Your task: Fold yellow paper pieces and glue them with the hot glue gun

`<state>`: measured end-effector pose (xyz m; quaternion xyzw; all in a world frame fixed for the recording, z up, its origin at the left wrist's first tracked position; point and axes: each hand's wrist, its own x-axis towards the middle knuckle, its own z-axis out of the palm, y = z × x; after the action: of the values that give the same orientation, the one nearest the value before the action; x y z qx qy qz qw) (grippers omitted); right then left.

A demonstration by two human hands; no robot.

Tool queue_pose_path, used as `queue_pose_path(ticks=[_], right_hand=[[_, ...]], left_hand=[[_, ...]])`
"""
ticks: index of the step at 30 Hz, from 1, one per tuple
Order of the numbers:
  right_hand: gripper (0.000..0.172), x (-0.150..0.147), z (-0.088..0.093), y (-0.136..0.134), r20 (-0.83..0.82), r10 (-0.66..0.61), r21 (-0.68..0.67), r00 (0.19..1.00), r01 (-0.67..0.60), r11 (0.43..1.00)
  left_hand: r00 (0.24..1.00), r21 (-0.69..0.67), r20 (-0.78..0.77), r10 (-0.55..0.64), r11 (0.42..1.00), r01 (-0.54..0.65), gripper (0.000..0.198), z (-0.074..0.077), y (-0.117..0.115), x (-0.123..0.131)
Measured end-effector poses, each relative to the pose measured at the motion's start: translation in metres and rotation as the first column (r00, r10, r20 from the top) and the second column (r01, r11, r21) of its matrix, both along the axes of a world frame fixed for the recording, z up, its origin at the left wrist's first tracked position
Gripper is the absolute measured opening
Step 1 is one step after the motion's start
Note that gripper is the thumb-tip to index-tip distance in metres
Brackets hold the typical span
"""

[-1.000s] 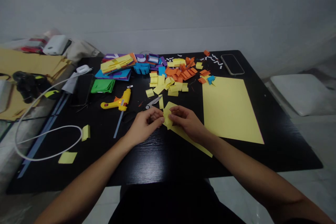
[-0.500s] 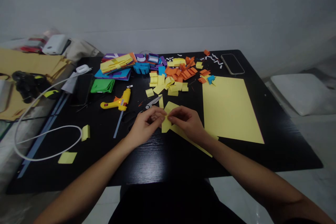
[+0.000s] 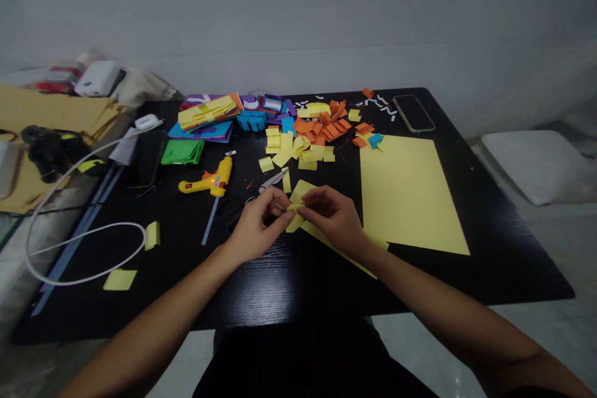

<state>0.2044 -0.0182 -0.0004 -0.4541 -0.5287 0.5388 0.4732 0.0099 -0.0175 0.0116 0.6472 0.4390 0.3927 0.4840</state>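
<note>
Between my fingertips is a small yellow paper piece [image 3: 295,206], gripped at its left end by my left hand [image 3: 261,219] and at its right end by my right hand [image 3: 333,214]. Both hands are closed in a pinch. Beneath them lie more yellow paper pieces, among them a long pointed sheet [image 3: 338,250] partly under my right wrist. Scissors [image 3: 272,181] rest just beyond my left hand, their dark handles partly hidden by it. A narrow yellow strip [image 3: 286,180] stands out beside the blades.
A yellow glue gun [image 3: 209,179] lies to the left, near a looped white cable [image 3: 140,249]. Folded yellow and orange papers [image 3: 321,130] are heaped at the back. On the right are a large yellow sheet [image 3: 410,193] and a phone [image 3: 413,114].
The yellow piece at my fingertips now shows as a narrow folded strip held crosswise. My fingers have shifted slightly, and the left thumb now points more toward the right hand.
</note>
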Motion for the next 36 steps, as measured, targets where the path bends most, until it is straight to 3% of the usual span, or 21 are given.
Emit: queue_pose_path(ticks=[6, 11, 16, 19, 28, 36], right_hand=[[0.031, -0.001, -0.006, -0.002, 0.015, -0.004, 0.042, 1.000, 0.004, 0.999], [0.020, -0.001, 0.000, -0.005, 0.078, 0.051, 0.079, 0.996, -0.057, 0.995], [0.023, 0.002, 0.004, -0.006, 0.146, 0.191, 0.174, 0.971, -0.215, 0.961], [0.016, 0.002, 0.000, -0.005, 0.204, 0.224, 0.201, 0.953, -0.265, 0.943], [0.016, 0.002, -0.011, -0.001, 0.116, 0.156, 0.183, 0.981, -0.176, 0.967], [0.026, 0.003, -0.015, 0.004, -0.024, 0.111, 0.073, 0.994, -0.109, 0.991]], left_hand=[[0.993, 0.038, -0.115, 0.031, 0.999, -0.027, 0.017, -0.003, 0.004, 0.001], [0.985, 0.053, -0.159, 0.067, 0.997, -0.059, 0.019, 0.000, 0.003, 0.002], [0.988, -0.042, -0.054, 0.145, 0.988, -0.147, 0.023, 0.001, 0.007, 0.002], [0.988, -0.095, 0.002, 0.152, 0.984, -0.152, 0.025, 0.002, 0.010, 0.002], [0.978, -0.273, 0.129, 0.162, 0.954, -0.122, 0.030, 0.003, 0.010, 0.002], [0.978, -0.287, 0.194, 0.081, 0.958, -0.023, 0.028, 0.003, 0.011, -0.001]])
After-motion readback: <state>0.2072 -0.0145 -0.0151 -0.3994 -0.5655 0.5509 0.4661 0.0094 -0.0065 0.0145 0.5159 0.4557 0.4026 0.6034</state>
